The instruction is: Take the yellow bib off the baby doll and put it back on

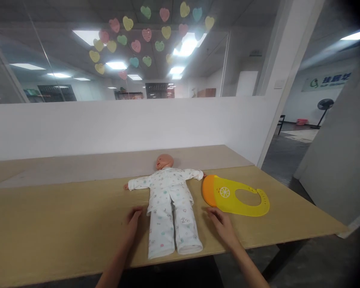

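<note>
We rest our left hand [133,219] and right hand [221,225] flat, fingers open and holding nothing, on the counter [63,224] flanking the doll [169,204], which lies face-up mid-counter beside the yellow bib [237,196].

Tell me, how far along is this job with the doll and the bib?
Looks done: the doll lies dressed, face up on the table. In hand: nothing held; the left hand and right hand rest flat beside its legs. Seemingly left: the yellow bib lies unused by the doll's arm, not on its neck.
</note>
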Motion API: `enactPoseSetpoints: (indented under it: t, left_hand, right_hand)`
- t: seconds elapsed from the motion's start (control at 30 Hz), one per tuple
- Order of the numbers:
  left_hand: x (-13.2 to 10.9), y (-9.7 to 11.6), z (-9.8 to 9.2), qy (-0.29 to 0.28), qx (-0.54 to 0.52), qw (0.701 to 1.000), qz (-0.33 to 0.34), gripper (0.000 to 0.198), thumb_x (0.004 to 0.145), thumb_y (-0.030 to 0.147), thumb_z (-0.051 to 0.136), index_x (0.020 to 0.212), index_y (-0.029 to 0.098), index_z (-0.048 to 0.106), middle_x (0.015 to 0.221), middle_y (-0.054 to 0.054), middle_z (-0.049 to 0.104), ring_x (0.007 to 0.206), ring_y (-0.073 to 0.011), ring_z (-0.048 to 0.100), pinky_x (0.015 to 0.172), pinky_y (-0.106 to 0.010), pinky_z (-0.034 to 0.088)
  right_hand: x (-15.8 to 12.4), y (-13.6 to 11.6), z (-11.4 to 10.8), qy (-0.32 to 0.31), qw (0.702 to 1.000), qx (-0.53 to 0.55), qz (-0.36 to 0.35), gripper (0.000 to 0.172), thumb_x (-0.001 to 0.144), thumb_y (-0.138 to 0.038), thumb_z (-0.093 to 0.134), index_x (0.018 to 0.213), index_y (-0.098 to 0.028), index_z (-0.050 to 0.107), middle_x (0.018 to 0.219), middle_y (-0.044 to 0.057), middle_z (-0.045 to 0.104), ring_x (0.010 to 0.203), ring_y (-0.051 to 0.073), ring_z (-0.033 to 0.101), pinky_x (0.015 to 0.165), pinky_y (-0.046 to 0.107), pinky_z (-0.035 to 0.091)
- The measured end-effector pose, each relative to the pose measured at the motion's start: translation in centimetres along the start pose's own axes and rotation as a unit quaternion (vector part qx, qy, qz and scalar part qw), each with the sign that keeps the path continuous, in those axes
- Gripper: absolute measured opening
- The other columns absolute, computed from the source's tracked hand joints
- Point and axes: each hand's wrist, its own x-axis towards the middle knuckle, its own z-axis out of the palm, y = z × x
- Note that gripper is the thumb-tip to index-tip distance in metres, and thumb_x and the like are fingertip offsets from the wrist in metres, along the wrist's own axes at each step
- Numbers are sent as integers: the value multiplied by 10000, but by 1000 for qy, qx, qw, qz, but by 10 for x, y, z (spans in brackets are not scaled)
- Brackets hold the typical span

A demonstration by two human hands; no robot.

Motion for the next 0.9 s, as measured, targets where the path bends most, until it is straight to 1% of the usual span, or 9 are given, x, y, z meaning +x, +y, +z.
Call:
enactPoseSetpoints:
  t: [0.13, 0.2, 0.27, 0.33, 0.37, 0.47, 0.63, 0.77, 0.9]
  left_hand:
    - [-17, 1, -1, -22, 63, 998, 2, 685, 764, 564, 395, 1205, 46, 487, 1136, -66, 479, 1160, 75, 383, 1238, -216, 339]
    - [-21, 3, -1, -35, 85, 996, 2, 685, 767, 566, 387, 1199, 45, 490, 1131, -66, 481, 1163, 72, 380, 1237, -217, 338]
    - [-23, 5, 0, -47, 101, 994, 0, 680, 774, 563, 374, 1192, 40, 492, 1119, -67, 483, 1158, 73, 380, 1226, -207, 347]
    - [-26, 9, 0, -53, 110, 992, -3, 681, 777, 565, 366, 1197, 43, 490, 1121, -68, 482, 1158, 72, 380, 1225, -211, 348]
    - [-27, 11, 0, -55, 113, 992, -6, 683, 778, 566, 365, 1207, 49, 487, 1130, -67, 479, 1163, 69, 378, 1234, -226, 338]
    - [-30, 19, 0, -59, 113, 992, -16, 670, 780, 549, 371, 1227, 63, 479, 1158, -62, 468, 1179, 61, 371, 1263, -256, 305]
    - [-31, 25, -1, -67, 112, 991, -20, 648, 778, 529, 386, 1225, 70, 484, 1162, -58, 467, 1181, 61, 370, 1269, -259, 297]
    - [-28, 20, 0, -70, 112, 991, -14, 657, 776, 540, 384, 1221, 67, 485, 1166, -58, 467, 1177, 64, 372, 1261, -241, 310]
    - [-22, 13, -1, -68, 115, 991, -4, 671, 772, 553, 386, 1226, 69, 483, 1168, -59, 468, 1181, 63, 373, 1276, -259, 288]
  right_hand:
    - [-10, 12, 5, -36, 998, 50, 5, 1228, 776, -127, -828, 1627, -353, 28, 1276, -430, 79, 1220, -110, -418, 1011, -129, -441]
    - [-12, 24, 6, -69, 994, 88, 13, 1176, 772, -229, -781, 1635, -348, 9, 1309, -407, 80, 1319, -101, -381, 1176, -225, -409]
    - [-14, 40, 7, -105, 984, 138, 33, 1142, 767, -309, -722, 1657, -321, -7, 1345, -374, 87, 1453, -69, -311, 1456, -282, -227]
    - [-17, 60, 9, -124, 969, 203, 61, 1151, 769, -339, -679, 1711, -231, -27, 1370, -343, 96, 1556, -21, -230, 1623, -185, 33]
    - [-20, 72, 11, -125, 959, 241, 75, 1154, 782, -326, -658, 1742, -153, -42, 1375, -333, 101, 1582, -8, -207, 1641, -141, 101]
    - [-33, 107, 19, -115, 920, 352, 129, 1060, 849, -227, -498, 1776, 67, -76, 1385, -304, 114, 1620, 10, -179, 1649, -111, 149]
    - [-58, 150, 35, -114, 855, 460, 211, 1027, 853, -227, -361, 1771, 144, -87, 1401, -282, 114, 1648, 52, -115, 1628, -75, 240]
    - [-62, 159, 34, -116, 826, 510, 211, 1029, 865, -220, -382, 1770, 173, -88, 1397, -289, 112, 1651, 58, -101, 1627, -67, 255]
    - [-54, 148, 26, -124, 816, 539, 168, 1069, 860, -241, -411, 1768, 218, -83, 1400, -279, 119, 1653, 93, -83, 1628, -27, 276]
